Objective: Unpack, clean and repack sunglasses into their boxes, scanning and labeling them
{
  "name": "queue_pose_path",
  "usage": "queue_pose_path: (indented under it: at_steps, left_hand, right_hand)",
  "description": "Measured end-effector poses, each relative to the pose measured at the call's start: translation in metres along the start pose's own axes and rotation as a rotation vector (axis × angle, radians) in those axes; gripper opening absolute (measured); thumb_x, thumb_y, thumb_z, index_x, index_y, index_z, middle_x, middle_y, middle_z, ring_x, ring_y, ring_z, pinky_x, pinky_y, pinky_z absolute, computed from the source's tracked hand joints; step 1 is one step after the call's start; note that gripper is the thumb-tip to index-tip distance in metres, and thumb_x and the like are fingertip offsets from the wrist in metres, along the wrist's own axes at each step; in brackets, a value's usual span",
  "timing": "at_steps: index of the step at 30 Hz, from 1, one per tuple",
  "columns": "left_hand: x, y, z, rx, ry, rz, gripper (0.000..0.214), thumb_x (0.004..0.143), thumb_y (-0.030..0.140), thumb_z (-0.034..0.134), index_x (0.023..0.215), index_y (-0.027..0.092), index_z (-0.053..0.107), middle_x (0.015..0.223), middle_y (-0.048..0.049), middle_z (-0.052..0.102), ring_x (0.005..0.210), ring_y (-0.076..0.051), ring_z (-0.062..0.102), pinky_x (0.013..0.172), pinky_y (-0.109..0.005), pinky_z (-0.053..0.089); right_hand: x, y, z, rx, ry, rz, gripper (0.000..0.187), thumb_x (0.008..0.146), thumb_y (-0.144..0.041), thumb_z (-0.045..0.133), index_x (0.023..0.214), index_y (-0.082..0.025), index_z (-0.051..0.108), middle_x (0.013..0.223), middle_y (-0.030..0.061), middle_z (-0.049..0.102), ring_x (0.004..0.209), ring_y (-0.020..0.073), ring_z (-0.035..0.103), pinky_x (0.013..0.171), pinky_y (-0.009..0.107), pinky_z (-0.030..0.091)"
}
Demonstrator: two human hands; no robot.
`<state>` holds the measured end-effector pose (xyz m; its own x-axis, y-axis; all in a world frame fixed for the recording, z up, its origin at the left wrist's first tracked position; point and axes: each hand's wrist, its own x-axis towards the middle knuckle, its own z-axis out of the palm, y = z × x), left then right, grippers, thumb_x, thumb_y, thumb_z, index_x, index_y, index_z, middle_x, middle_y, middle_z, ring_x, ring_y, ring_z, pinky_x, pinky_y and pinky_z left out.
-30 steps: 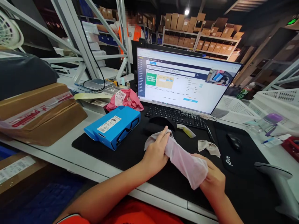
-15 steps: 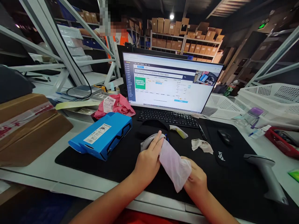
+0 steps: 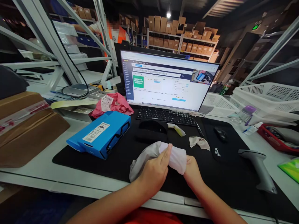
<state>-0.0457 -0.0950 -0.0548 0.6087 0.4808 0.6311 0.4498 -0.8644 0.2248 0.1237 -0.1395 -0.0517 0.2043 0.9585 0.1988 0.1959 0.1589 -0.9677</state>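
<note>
On the black mat [image 3: 98,161] at the desk's near edge, both hands grip a pale cloth [image 3: 161,155]; the left hand [image 3: 154,172] is closed over its middle, thumb and fingers pinching a fold, and the right hand [image 3: 192,171] holds the right end from beneath, its fingers hidden by the fabric, so how tightly they close I cannot tell; the cloth's left end droops onto the mat. A dark object [image 3: 153,127] behind the cloth is hard to make out against the mat; the text on the monitor [image 3: 163,82] is too small to read; a carton [image 3: 23,124] is cut off at the left edge. A blue box [image 3: 100,133] lies on the mat left of the hands, a pink bag [image 3: 116,104] behind it, a keyboard [image 3: 165,115] under the monitor, a mouse [image 3: 220,133] and a scanner [image 3: 257,165] to the right; the desk [image 3: 46,168] is pale grey; shelves of cartons [image 3: 182,31] fill the dim room, and a person in orange [image 3: 115,32] stands beyond the steel racking.
</note>
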Motion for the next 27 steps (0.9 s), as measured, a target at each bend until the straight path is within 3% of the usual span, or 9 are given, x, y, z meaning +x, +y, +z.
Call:
queue_pose_path:
  at_steps: [4, 6, 8, 11, 16, 19, 21, 23, 27]
  left_hand:
    - [-0.008, -0.004, -0.01, -0.017, 0.185, -0.066, 0.059, 0.087, 0.002, 0.045, 0.143, 0.019, 0.033, 0.15, -0.0208, 0.049, 0.123, -0.026, 0.064, 0.078, -0.031, 0.064]
    - [-0.011, -0.008, -0.013, -0.03, 0.323, -0.062, 0.052, 0.087, 0.0, 0.046, 0.133, 0.021, 0.037, 0.141, -0.0192, 0.056, 0.125, -0.024, 0.062, 0.079, -0.031, 0.063]
    - [-0.015, -0.011, -0.012, -0.007, 0.394, -0.039, 0.048, 0.086, -0.003, 0.048, 0.126, 0.02, 0.039, 0.13, -0.0179, 0.063, 0.12, -0.022, 0.065, 0.072, -0.027, 0.062]
    - [-0.022, -0.012, -0.006, 0.063, 0.344, 0.065, 0.041, 0.085, -0.004, 0.049, 0.121, 0.016, 0.042, 0.119, -0.018, 0.067, 0.103, -0.021, 0.071, 0.059, -0.023, 0.055]
    - [-0.028, -0.006, 0.0, 0.053, 0.204, 0.283, 0.029, 0.091, 0.003, 0.043, 0.117, 0.016, 0.047, 0.113, -0.0137, 0.068, 0.068, -0.014, 0.064, 0.053, -0.026, 0.05]
    - [-0.026, -0.003, -0.002, 0.046, 0.203, 0.321, 0.03, 0.092, 0.002, 0.042, 0.117, 0.017, 0.047, 0.112, -0.0119, 0.067, 0.067, -0.012, 0.062, 0.056, -0.025, 0.05]
    - [-0.023, -0.004, -0.006, 0.053, 0.222, 0.307, 0.031, 0.092, 0.002, 0.041, 0.118, 0.018, 0.047, 0.112, -0.0115, 0.067, 0.071, -0.013, 0.064, 0.056, -0.024, 0.05]
    - [-0.018, -0.008, -0.013, 0.059, 0.257, 0.19, 0.033, 0.091, 0.002, 0.041, 0.12, 0.018, 0.046, 0.111, -0.0117, 0.066, 0.08, -0.016, 0.066, 0.059, -0.024, 0.052]
    - [-0.011, -0.013, -0.031, -0.099, 0.322, -0.122, 0.035, 0.089, 0.002, 0.042, 0.121, 0.017, 0.045, 0.107, -0.0112, 0.062, 0.101, -0.02, 0.066, 0.082, -0.032, 0.058]
  right_hand:
    - [-0.003, 0.006, -0.006, -0.328, 0.204, -0.425, 0.015, 0.079, -0.023, 0.075, 0.092, -0.022, 0.082, 0.094, 0.0096, 0.078, 0.085, 0.027, 0.076, 0.073, 0.036, 0.064]
    - [-0.005, 0.011, -0.009, -0.457, 0.176, -0.645, 0.018, 0.083, -0.015, 0.067, 0.093, -0.022, 0.081, 0.094, 0.0096, 0.078, 0.086, 0.0239, 0.076, 0.07, 0.031, 0.064]
    - [-0.006, 0.014, -0.007, -0.517, 0.097, -0.741, 0.024, 0.087, -0.009, 0.061, 0.096, -0.021, 0.079, 0.097, 0.0102, 0.077, 0.089, 0.0217, 0.075, 0.071, 0.028, 0.063]
    - [-0.008, 0.015, -0.001, -0.487, 0.071, -0.654, 0.02, 0.085, -0.011, 0.065, 0.094, -0.021, 0.08, 0.096, 0.0101, 0.076, 0.086, 0.0214, 0.074, 0.068, 0.027, 0.061]
    - [-0.007, 0.01, 0.009, -0.17, 0.121, -0.147, 0.01, 0.08, -0.027, 0.075, 0.085, -0.022, 0.081, 0.09, 0.0068, 0.077, 0.076, 0.0219, 0.071, 0.066, 0.031, 0.059]
    - [-0.007, 0.012, 0.015, -0.019, 0.072, 0.029, 0.018, 0.078, -0.036, 0.076, 0.079, -0.019, 0.081, 0.087, 0.0066, 0.076, 0.071, 0.0222, 0.068, 0.063, 0.032, 0.057]
    - [-0.007, 0.015, 0.018, -0.016, 0.047, 0.028, 0.021, 0.079, -0.039, 0.075, 0.078, -0.018, 0.08, 0.085, 0.0071, 0.075, 0.069, 0.0217, 0.066, 0.06, 0.032, 0.056]
    - [-0.005, 0.019, 0.019, -0.124, 0.08, -0.116, 0.019, 0.082, -0.036, 0.073, 0.079, -0.019, 0.079, 0.092, 0.0087, 0.074, 0.075, 0.0224, 0.068, 0.064, 0.033, 0.057]
    - [0.0, 0.025, 0.015, -0.556, 0.172, -0.722, 0.011, 0.085, -0.02, 0.069, 0.077, -0.022, 0.076, 0.112, 0.0109, 0.069, 0.105, 0.0271, 0.064, 0.088, 0.041, 0.055]
